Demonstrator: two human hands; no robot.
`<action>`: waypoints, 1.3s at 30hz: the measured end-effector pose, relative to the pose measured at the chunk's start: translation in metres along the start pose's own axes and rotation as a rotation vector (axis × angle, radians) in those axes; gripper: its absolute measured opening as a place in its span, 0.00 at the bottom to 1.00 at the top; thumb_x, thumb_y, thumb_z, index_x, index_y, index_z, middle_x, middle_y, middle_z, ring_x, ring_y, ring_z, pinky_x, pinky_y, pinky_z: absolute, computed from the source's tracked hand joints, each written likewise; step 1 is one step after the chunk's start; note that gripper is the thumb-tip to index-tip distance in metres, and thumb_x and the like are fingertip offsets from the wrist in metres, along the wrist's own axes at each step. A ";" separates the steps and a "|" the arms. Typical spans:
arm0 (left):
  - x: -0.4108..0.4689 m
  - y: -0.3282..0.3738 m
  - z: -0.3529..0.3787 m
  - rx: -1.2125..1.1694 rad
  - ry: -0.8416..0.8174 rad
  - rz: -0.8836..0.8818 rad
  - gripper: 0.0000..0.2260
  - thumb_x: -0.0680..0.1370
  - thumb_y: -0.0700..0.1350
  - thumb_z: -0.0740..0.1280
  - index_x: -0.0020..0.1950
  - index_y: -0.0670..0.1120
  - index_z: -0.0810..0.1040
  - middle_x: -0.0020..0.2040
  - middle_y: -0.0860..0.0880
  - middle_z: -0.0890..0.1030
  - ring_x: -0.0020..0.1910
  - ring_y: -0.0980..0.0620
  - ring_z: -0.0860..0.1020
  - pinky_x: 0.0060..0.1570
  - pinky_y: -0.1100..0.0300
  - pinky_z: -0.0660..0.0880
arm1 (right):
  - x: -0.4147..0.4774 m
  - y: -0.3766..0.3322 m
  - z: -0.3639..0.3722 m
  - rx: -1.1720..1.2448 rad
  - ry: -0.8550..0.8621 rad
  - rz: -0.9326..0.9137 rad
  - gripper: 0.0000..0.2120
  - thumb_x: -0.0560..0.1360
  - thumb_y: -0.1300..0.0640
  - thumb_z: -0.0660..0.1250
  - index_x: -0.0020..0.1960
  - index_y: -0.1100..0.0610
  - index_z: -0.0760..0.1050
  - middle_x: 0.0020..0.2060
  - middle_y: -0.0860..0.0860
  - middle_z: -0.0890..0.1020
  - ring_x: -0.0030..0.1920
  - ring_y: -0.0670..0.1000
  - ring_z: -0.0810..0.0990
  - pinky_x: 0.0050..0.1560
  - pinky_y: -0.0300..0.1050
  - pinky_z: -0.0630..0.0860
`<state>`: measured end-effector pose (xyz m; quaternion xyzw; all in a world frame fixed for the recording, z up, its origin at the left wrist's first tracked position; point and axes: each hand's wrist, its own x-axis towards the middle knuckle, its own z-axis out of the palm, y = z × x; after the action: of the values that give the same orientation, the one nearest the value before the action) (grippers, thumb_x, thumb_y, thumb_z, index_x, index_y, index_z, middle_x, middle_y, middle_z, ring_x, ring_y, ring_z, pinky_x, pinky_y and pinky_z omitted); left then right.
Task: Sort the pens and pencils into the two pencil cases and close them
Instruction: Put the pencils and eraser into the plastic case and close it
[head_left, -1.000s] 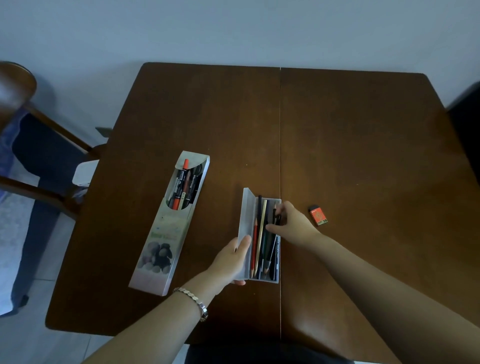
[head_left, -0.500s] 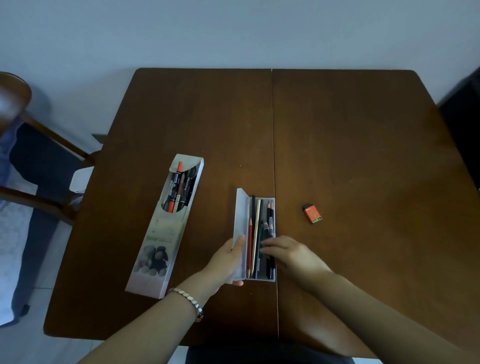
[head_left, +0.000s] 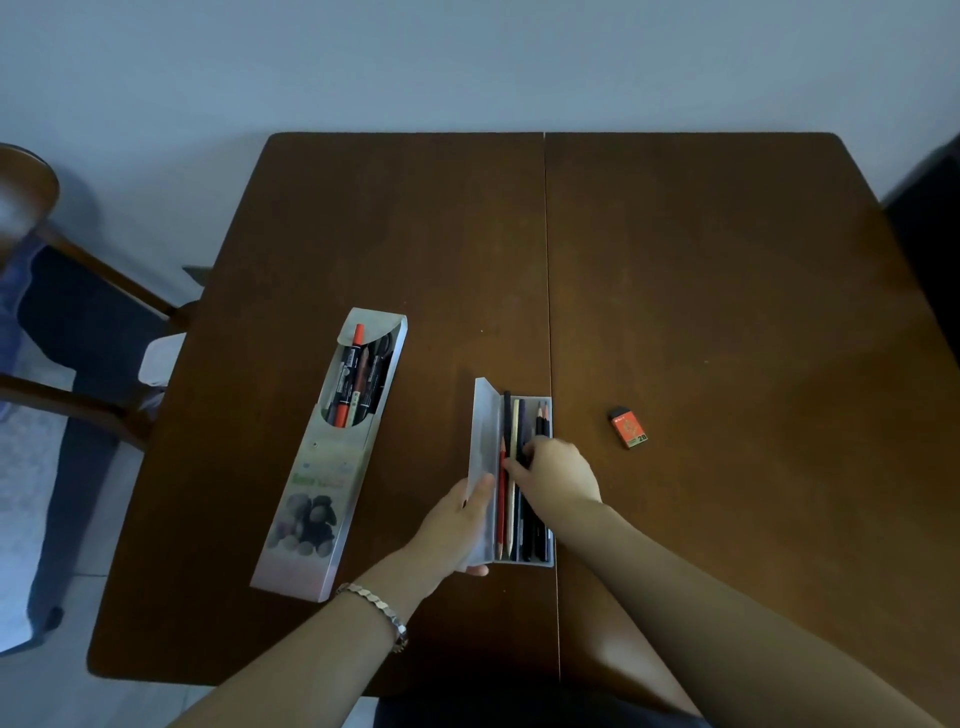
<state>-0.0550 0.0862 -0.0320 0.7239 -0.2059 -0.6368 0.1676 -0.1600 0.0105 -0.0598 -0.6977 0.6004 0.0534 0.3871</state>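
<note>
A small translucent pencil case (head_left: 483, 431) lies open near the table's front centre, its lid raised on the left. Several pencils (head_left: 511, 415) lie lengthwise inside, among them a red one and a pale wooden one. My left hand (head_left: 457, 525) holds the lid's lower part, thumb on its inner face. My right hand (head_left: 556, 475) rests on the pencils in the middle of the case, fingertips pressing them. To the left lies a long printed case (head_left: 322, 478), open at its far end, with several pens (head_left: 358, 379) sticking out.
A small orange eraser (head_left: 629, 427) lies on the brown wooden table (head_left: 727, 312) to the right of the small case. A wooden chair (head_left: 62, 291) stands off the table's left edge. A wall runs behind the table.
My right hand has slid over the pencils, from the case's far end towards me and now back up to its middle. My left hand has kept hold of the lid.
</note>
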 end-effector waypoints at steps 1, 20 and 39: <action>0.001 0.000 0.000 0.001 0.000 -0.003 0.27 0.79 0.60 0.50 0.76 0.52 0.52 0.76 0.46 0.57 0.69 0.42 0.67 0.39 0.60 0.80 | 0.004 -0.004 0.002 -0.018 -0.004 0.026 0.11 0.77 0.50 0.63 0.45 0.59 0.73 0.40 0.54 0.79 0.39 0.53 0.79 0.36 0.44 0.76; 0.005 -0.003 -0.002 0.045 0.006 0.023 0.28 0.79 0.61 0.49 0.76 0.51 0.52 0.74 0.45 0.61 0.54 0.49 0.74 0.37 0.62 0.79 | 0.014 -0.003 0.003 0.144 -0.131 0.162 0.12 0.77 0.52 0.63 0.50 0.62 0.74 0.31 0.53 0.80 0.31 0.50 0.81 0.39 0.45 0.80; 0.011 -0.006 -0.001 0.102 0.043 0.025 0.26 0.79 0.61 0.48 0.75 0.51 0.56 0.71 0.47 0.66 0.56 0.48 0.76 0.38 0.62 0.80 | -0.033 0.034 -0.081 0.323 0.384 -0.449 0.06 0.78 0.60 0.61 0.49 0.57 0.77 0.35 0.45 0.76 0.32 0.44 0.77 0.34 0.35 0.74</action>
<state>-0.0527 0.0854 -0.0446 0.7425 -0.2435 -0.6075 0.1428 -0.2303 -0.0115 -0.0016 -0.7395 0.4945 -0.2615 0.3745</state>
